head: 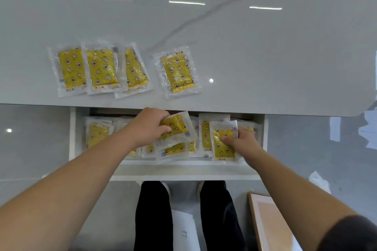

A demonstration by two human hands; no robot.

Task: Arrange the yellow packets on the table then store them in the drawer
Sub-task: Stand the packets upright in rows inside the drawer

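Observation:
Three overlapping yellow packets [98,69] in clear wrap lie on the white table [244,57], with a single packet [177,72] apart to their right. Below the table edge the white drawer [183,172] stands pulled out, with several more packets inside. My left hand [150,126] grips a tilted packet [176,128] over the middle of the drawer. On the drawer's right side, my right hand [242,140] holds another packet [223,144], thumb on its face.
A wooden-framed board [269,222] leans on the floor at lower right. My legs in dark trousers [153,216] stand under the drawer. White paper [185,230] lies between them. Glossy grey floor lies on both sides.

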